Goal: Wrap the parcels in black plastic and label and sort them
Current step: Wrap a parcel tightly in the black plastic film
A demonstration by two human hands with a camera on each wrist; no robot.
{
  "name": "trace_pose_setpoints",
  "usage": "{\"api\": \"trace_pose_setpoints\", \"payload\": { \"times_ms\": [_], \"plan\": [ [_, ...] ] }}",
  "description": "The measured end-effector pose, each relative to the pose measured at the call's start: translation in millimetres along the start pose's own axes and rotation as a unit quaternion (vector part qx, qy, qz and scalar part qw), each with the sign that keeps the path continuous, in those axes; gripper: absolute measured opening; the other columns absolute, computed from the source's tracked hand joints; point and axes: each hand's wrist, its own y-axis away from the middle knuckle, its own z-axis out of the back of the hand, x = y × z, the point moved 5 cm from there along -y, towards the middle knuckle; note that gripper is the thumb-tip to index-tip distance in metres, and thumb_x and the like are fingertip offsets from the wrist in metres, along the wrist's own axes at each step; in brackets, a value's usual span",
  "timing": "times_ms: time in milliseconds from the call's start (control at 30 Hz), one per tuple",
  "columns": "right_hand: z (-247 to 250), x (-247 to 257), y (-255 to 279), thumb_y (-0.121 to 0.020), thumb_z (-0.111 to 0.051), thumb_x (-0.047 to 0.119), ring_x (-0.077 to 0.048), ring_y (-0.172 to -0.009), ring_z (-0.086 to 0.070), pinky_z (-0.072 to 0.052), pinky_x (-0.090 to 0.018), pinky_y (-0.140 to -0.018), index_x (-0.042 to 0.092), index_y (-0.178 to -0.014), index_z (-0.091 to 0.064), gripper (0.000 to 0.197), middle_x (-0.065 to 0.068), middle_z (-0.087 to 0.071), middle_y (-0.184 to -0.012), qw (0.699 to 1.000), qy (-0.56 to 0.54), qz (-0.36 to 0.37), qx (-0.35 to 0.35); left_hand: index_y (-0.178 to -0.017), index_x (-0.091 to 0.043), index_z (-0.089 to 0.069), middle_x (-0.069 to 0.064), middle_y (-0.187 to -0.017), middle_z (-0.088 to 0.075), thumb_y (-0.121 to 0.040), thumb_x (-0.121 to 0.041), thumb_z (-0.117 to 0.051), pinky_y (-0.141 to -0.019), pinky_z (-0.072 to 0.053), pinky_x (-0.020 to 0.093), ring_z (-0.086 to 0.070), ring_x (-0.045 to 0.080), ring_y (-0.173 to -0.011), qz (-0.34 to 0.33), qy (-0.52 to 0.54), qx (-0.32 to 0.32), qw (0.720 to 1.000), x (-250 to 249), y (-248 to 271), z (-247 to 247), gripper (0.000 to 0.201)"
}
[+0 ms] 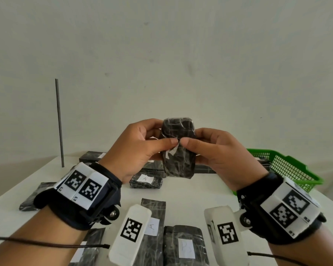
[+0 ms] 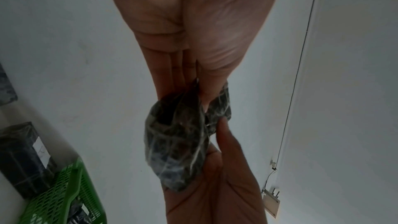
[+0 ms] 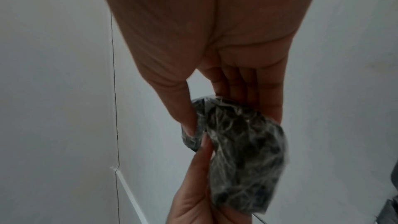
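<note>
A small parcel (image 1: 178, 150) wrapped in black plastic is held upright in the air above the table, between both hands. My left hand (image 1: 140, 146) grips its left side, thumb across the front. My right hand (image 1: 210, 148) grips the right side, its thumb meeting the left thumb at mid-front. A white label (image 1: 171, 151) lies crumpled on the parcel's front just below the thumbs. From the left wrist the parcel (image 2: 176, 144) shows between both hands; from the right wrist the parcel (image 3: 243, 151) shows the same way.
Wrapped parcels lie on the white table (image 1: 190, 191): one marked A (image 1: 145, 181), another A (image 1: 154, 223), one marked B (image 1: 185, 244), others behind the hands. A green basket (image 1: 288, 167) stands at the right. A thin dark rod (image 1: 59, 123) stands upright at back left.
</note>
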Motion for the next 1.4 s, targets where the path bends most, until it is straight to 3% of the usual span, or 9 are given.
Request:
{"api": "trace_pose_setpoints", "payload": {
  "times_ms": [133,333,500,667,733,833,967,1133,1400],
  "plan": [
    [2,-2,0,-0.091,-0.077,0.012,-0.040,-0.100,-0.076,-0.055,-0.066,-0.099,0.001,-0.106,-0.073,0.019,-0.017,-0.081,-0.097,0.999,0.042,0.006,-0.024,-0.114,-0.014,-0.075,0.029,-0.111,-0.071,-0.080,-0.011,-0.079,-0.071,-0.064,0.034,-0.076,0.027,-0.088,0.003,0.008,0.001,1.000,-2,3,-2,0.034],
    [-5,-6,2,-0.093,-0.074,0.010,-0.033,-0.102,-0.077,-0.062,-0.044,-0.097,0.005,-0.108,-0.072,0.016,-0.014,-0.081,-0.103,1.000,0.028,-0.011,0.003,-0.112,-0.013,-0.076,0.023,-0.107,-0.075,-0.087,-0.006,-0.076,-0.072,-0.064,0.037,-0.077,0.035,-0.097,-0.011,0.009,-0.033,0.999,-2,0,3,0.026],
    [0,-6,0,-0.086,-0.084,0.022,-0.061,-0.108,-0.065,-0.047,-0.080,-0.095,0.007,-0.103,-0.076,0.024,-0.024,-0.078,-0.102,0.999,0.021,0.002,-0.026,-0.119,-0.016,-0.074,0.029,-0.115,-0.069,-0.090,-0.006,-0.073,-0.074,-0.063,0.033,-0.077,0.025,-0.093,0.036,0.016,0.017,0.999,-2,3,-2,0.030],
    [-3,-7,2,-0.091,-0.075,0.003,-0.034,-0.105,-0.076,-0.059,-0.048,-0.101,0.002,-0.113,-0.070,0.023,-0.016,-0.080,-0.107,1.000,-0.007,-0.007,0.003,-0.116,-0.017,-0.075,0.023,-0.099,-0.075,-0.089,0.000,-0.074,-0.072,-0.064,0.036,-0.077,0.030,-0.090,0.002,-0.004,-0.024,1.000,-4,2,2,0.032],
    [-2,-7,2,-0.090,-0.075,0.000,-0.031,-0.100,-0.078,-0.060,-0.045,-0.097,0.002,-0.112,-0.071,0.023,-0.015,-0.080,-0.104,1.000,-0.006,0.003,-0.004,-0.119,-0.018,-0.072,0.014,-0.089,-0.072,-0.090,-0.003,-0.074,-0.071,-0.064,0.034,-0.076,0.020,-0.084,0.004,-0.001,-0.023,1.000,-4,2,0,0.033],
    [-4,-9,1,-0.090,-0.074,-0.004,-0.029,-0.098,-0.078,-0.062,-0.039,-0.093,0.001,-0.112,-0.070,0.023,-0.016,-0.080,-0.104,1.000,-0.022,0.003,-0.008,-0.118,-0.016,-0.073,0.024,-0.098,-0.072,-0.089,-0.003,-0.075,-0.071,-0.064,0.036,-0.076,0.021,-0.085,0.012,0.005,-0.027,1.000,-3,3,-1,0.031],
    [-7,-9,3,-0.092,-0.069,-0.006,-0.029,-0.099,-0.077,-0.061,-0.039,-0.094,0.002,-0.114,-0.070,0.023,-0.016,-0.079,-0.106,0.999,-0.047,0.002,-0.012,-0.118,-0.017,-0.073,0.023,-0.104,-0.074,-0.091,-0.002,-0.074,-0.068,-0.063,0.032,-0.077,0.021,-0.084,0.010,0.005,-0.042,0.999,-4,2,-5,0.031],
    [-4,-5,4,-0.088,-0.077,-0.002,-0.040,-0.108,-0.074,-0.055,-0.056,-0.105,0.004,-0.113,-0.071,0.026,-0.023,-0.077,-0.111,0.998,-0.058,-0.015,-0.012,-0.121,-0.016,-0.070,0.023,-0.105,-0.073,-0.091,0.000,-0.073,-0.068,-0.062,0.030,-0.077,0.020,-0.083,0.017,0.007,-0.038,0.999,-5,1,-8,0.035],
    [-3,-5,7,-0.086,-0.069,-0.018,-0.036,-0.092,-0.076,-0.063,-0.042,-0.093,0.006,-0.110,-0.071,0.034,-0.023,-0.077,-0.099,0.998,-0.050,-0.021,-0.017,-0.117,-0.010,-0.071,0.020,-0.109,-0.076,-0.091,-0.001,-0.072,-0.076,-0.064,0.033,-0.077,0.025,-0.091,0.050,0.022,-0.017,0.998,-2,1,-7,0.028]
  ]
}}
